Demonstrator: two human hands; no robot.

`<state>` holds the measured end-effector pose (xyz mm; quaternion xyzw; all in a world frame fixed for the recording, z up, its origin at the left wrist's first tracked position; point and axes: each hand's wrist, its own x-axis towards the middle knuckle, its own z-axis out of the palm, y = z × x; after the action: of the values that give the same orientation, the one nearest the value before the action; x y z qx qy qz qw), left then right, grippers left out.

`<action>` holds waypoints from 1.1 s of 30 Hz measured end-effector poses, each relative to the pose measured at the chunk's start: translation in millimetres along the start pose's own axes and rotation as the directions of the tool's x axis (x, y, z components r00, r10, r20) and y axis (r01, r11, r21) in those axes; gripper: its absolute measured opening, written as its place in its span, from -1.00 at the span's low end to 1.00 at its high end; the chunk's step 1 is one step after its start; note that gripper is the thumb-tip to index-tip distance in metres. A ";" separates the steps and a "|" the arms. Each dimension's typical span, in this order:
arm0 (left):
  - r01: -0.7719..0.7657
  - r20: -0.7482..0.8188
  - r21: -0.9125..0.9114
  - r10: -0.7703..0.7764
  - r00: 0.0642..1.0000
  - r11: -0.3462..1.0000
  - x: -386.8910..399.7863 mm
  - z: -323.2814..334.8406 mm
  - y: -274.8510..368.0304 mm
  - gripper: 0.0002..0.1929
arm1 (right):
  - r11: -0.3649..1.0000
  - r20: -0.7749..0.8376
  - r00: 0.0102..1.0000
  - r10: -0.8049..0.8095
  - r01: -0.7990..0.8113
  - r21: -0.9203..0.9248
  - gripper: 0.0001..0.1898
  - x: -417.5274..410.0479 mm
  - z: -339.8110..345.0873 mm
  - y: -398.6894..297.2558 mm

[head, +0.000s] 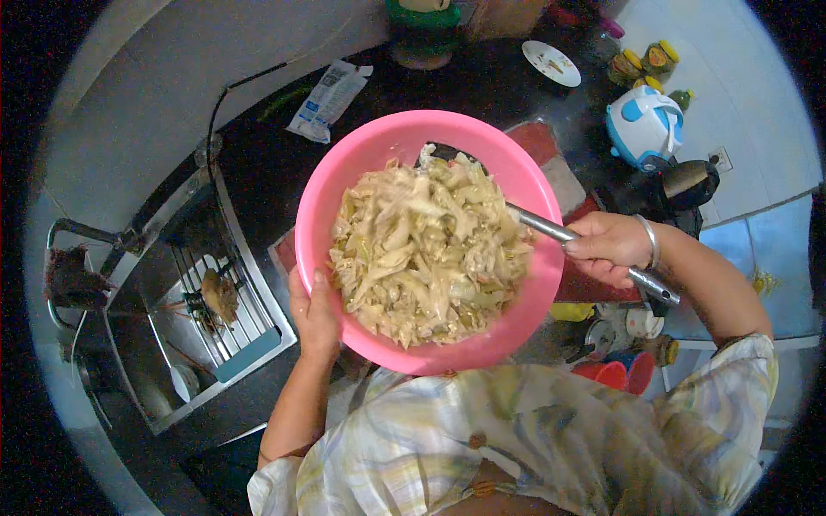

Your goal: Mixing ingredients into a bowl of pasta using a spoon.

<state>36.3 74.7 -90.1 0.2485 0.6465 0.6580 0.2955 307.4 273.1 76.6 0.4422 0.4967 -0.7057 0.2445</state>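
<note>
A large pink plastic basin [429, 367] is in front of my body, filled with shredded, pale, creamy-coated food [432, 258]. My left hand [316, 316] grips the basin's rim at the lower left, with the thumb over the edge. My right hand [603, 245] is closed around the metal handle of a utensil [542, 226], which slants over the basin's right rim. The utensil's dark head [445, 151] shows partly among the food near the top; the rest is buried. A metal bangle [652, 240] is on my right wrist.
At left is a steel sink [258, 309] with a rack, a ladle and a tap. An opened plastic packet [330, 100] lies behind the basin on the dark counter. A white plate [552, 63], jars [658, 58] and a blue-and-white appliance [645, 126] stand at the back right. Red containers [613, 373] are lower right.
</note>
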 end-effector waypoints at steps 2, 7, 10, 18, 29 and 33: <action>0.019 0.005 -0.024 -0.019 1.000 1.000 -0.4 -0.4 -1.3 -0.74 | 0.998 -0.035 0.999 -0.037 0.035 -0.048 -0.70 -10.0 5.8 2.7; 0.011 -0.012 0.021 -0.011 1.000 1.000 0.9 -1.7 -2.5 -0.73 | 0.804 -0.135 0.952 -0.273 0.149 -0.575 -0.62 -28.7 9.7 2.8; 0.015 0.017 -0.039 -0.014 1.000 0.999 2.0 -4.5 -7.2 -0.73 | 0.476 -0.184 0.839 -0.512 0.099 -0.874 -0.63 -23.6 3.3 -6.1; 0.022 0.030 -0.045 -0.020 0.999 0.999 3.0 -5.4 -9.0 -0.72 | -0.090 -0.465 0.798 -0.384 -0.533 -0.841 -0.83 35.7 -18.0 -28.7; -0.036 -0.005 0.018 0.036 0.999 0.999 6.6 -3.4 -11.3 -0.75 | 0.488 -0.358 0.859 0.367 -0.506 -0.711 -0.79 25.9 -33.1 -18.0; -0.031 -0.029 0.029 0.032 0.999 0.999 3.0 -6.1 -12.4 -0.75 | 0.835 -0.049 0.882 0.470 -0.461 -0.300 -0.82 29.1 -27.6 11.6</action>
<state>30.7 72.5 -102.9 0.2533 0.6562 0.6566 0.2721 312.8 296.6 42.5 0.4973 0.4732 -0.5461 0.4801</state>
